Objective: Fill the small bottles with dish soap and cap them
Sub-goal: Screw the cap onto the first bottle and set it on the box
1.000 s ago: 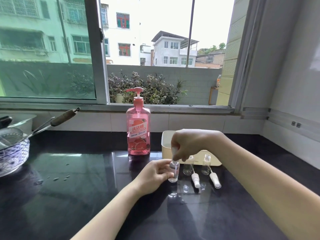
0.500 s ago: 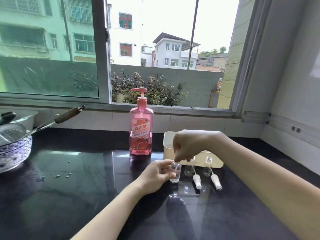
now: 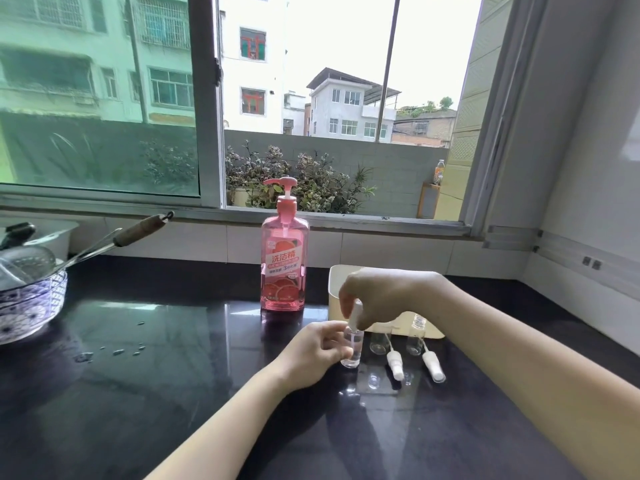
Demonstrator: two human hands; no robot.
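Observation:
A pink pump bottle of dish soap point(image 3: 284, 261) stands upright on the black counter point(image 3: 156, 393). My left hand point(image 3: 311, 355) grips a small clear bottle point(image 3: 352, 351) standing on the counter. My right hand point(image 3: 377, 296) pinches a white spray cap point(image 3: 355, 315) at that bottle's neck. To the right stand two more small clear bottles, one point(image 3: 379, 342) partly behind my hand and one point(image 3: 416, 336) uncapped. Two white spray caps point(image 3: 394, 365) point(image 3: 433, 366) lie on the counter in front of them.
A cream plastic box point(image 3: 337, 285) sits behind my right hand. A blue-patterned bowl point(image 3: 31, 306) with a strainer and a long-handled utensil point(image 3: 138, 230) stands at the far left. Water drops point(image 3: 114, 351) dot the counter. The window sill runs behind; a white wall is on the right.
My right hand has lifted slightly, so the white spray cap shows above the small bottle's neck. My left hand keeps hold of the bottle.

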